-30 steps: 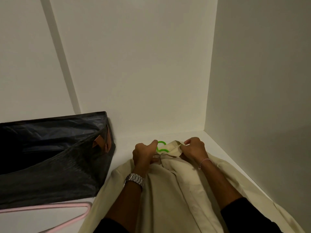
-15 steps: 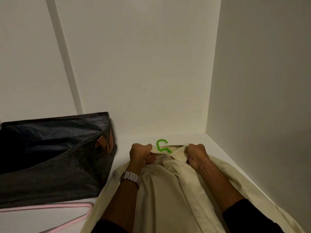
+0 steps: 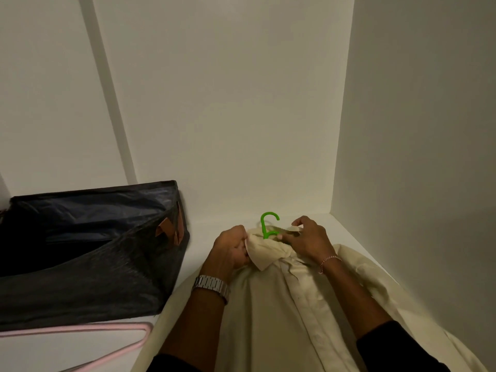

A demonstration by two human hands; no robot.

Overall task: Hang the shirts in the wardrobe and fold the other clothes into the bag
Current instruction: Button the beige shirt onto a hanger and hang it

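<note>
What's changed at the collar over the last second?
The green hanger hook now sticks further out of the cream shirt collar. The right hand has shifted its grip to pinch the collar edge; the left hand has bunched the collar's other side. The dark bag and pink hanger haven't moved.

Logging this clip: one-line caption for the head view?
Both hands grip the collar of a cream shirt on a green hanger, beside a dark bag.
</note>
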